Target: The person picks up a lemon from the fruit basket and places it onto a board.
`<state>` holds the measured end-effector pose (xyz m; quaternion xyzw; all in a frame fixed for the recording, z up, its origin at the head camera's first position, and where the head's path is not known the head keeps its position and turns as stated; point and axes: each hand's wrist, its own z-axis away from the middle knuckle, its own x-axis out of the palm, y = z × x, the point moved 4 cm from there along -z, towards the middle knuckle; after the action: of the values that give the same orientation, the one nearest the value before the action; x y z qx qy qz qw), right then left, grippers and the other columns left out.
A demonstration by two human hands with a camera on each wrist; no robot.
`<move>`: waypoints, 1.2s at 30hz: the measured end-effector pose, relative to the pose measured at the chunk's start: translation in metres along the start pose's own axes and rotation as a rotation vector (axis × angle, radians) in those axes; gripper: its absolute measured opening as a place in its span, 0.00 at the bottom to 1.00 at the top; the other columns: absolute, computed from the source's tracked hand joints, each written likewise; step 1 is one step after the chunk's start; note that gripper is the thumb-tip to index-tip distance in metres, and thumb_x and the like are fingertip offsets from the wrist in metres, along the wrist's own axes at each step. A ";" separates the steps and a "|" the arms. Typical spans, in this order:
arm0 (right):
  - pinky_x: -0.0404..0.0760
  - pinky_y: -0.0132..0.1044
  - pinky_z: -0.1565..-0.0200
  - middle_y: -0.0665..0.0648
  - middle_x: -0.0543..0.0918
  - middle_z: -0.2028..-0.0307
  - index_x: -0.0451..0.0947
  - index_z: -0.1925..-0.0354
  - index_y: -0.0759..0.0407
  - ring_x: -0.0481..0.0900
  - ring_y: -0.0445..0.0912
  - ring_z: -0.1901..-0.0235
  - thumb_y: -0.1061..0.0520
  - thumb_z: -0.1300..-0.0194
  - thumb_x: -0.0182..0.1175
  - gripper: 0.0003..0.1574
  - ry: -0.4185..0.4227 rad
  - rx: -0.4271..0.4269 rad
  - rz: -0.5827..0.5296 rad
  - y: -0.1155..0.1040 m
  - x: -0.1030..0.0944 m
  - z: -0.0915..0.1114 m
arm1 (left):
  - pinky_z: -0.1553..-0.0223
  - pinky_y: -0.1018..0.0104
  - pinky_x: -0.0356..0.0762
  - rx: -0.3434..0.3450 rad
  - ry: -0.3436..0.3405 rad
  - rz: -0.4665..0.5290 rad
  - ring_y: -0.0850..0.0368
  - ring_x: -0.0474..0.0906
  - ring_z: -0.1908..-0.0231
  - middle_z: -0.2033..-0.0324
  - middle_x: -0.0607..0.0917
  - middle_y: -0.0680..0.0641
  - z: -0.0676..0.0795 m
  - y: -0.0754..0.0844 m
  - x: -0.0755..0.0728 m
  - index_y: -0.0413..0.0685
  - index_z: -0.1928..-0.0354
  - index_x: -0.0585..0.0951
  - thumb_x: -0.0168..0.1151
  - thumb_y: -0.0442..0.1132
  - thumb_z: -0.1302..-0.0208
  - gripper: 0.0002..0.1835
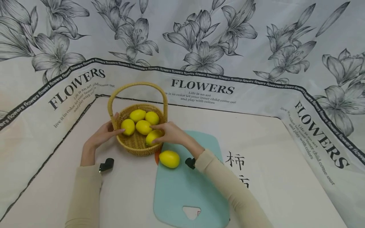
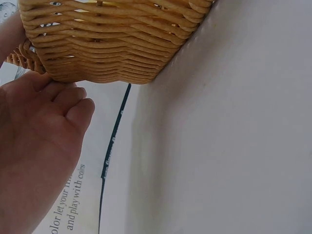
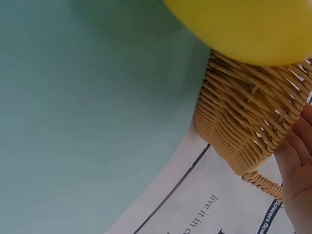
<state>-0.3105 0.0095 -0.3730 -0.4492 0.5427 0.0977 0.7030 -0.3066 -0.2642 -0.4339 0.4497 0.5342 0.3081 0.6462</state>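
A woven wicker basket (image 1: 141, 152) with a tall arched handle stands at centre left, with several yellow lemons (image 1: 137, 115) inside. My left hand (image 1: 104, 134) grips its left rim, thumb over the edge; in the left wrist view, the left hand's fingers (image 2: 70, 100) curl against the weave. My right hand (image 1: 174, 134) reaches over the right rim, its thumb and index finger around the nearest lemon (image 1: 151, 137) in the basket. Beside the basket wall the right palm (image 3: 297, 180) shows in the right wrist view; its fingertips are hidden there.
Another lemon (image 1: 169, 159) lies on a pale teal cutting board (image 1: 182, 190), close to the basket's near right side. Something orange (image 1: 157, 157) shows at the board's left edge. Behind the white table (image 1: 262, 133) hangs a flower-printed cloth (image 1: 205, 44).
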 end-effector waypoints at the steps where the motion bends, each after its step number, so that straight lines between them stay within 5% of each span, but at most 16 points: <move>1: 0.65 0.30 0.72 0.62 0.83 0.52 0.72 0.35 0.57 0.63 0.42 0.78 0.48 0.42 0.70 0.39 -0.004 -0.007 -0.002 0.001 0.000 -0.001 | 0.32 0.38 0.42 0.000 0.000 0.000 0.39 0.41 0.28 0.25 0.44 0.40 0.000 0.000 0.000 0.53 0.24 0.40 0.61 0.51 0.34 0.49; 3: 0.71 0.30 0.66 0.59 0.80 0.44 0.74 0.37 0.58 0.71 0.43 0.71 0.49 0.43 0.71 0.37 -0.013 -0.018 -0.004 0.002 0.000 -0.003 | 0.32 0.38 0.42 0.000 0.000 0.000 0.39 0.41 0.28 0.25 0.44 0.40 0.000 0.000 0.000 0.53 0.24 0.40 0.62 0.51 0.34 0.49; 8: 0.75 0.31 0.51 0.54 0.80 0.43 0.76 0.39 0.57 0.76 0.42 0.54 0.49 0.43 0.71 0.35 -0.054 -0.032 0.021 0.004 0.002 -0.008 | 0.32 0.38 0.41 0.003 -0.001 0.000 0.39 0.40 0.28 0.25 0.44 0.40 0.000 0.001 0.001 0.54 0.24 0.39 0.61 0.51 0.34 0.49; 27: 0.74 0.30 0.45 0.53 0.82 0.47 0.79 0.43 0.57 0.77 0.43 0.48 0.52 0.48 0.75 0.34 -0.081 0.044 0.149 -0.003 0.011 -0.024 | 0.32 0.38 0.42 0.011 -0.010 0.004 0.39 0.39 0.28 0.25 0.42 0.42 0.003 0.001 0.000 0.54 0.24 0.38 0.60 0.48 0.32 0.48; 36: 0.76 0.26 0.55 0.53 0.83 0.49 0.79 0.43 0.58 0.78 0.38 0.61 0.51 0.47 0.74 0.34 -0.085 0.014 0.184 -0.004 0.010 -0.023 | 0.32 0.39 0.45 0.017 -0.019 0.033 0.37 0.46 0.29 0.27 0.50 0.34 0.003 0.003 0.003 0.45 0.24 0.43 0.60 0.48 0.32 0.46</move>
<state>-0.3194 -0.0131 -0.3793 -0.3878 0.5520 0.1769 0.7167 -0.3029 -0.2610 -0.4325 0.4668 0.5229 0.3099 0.6423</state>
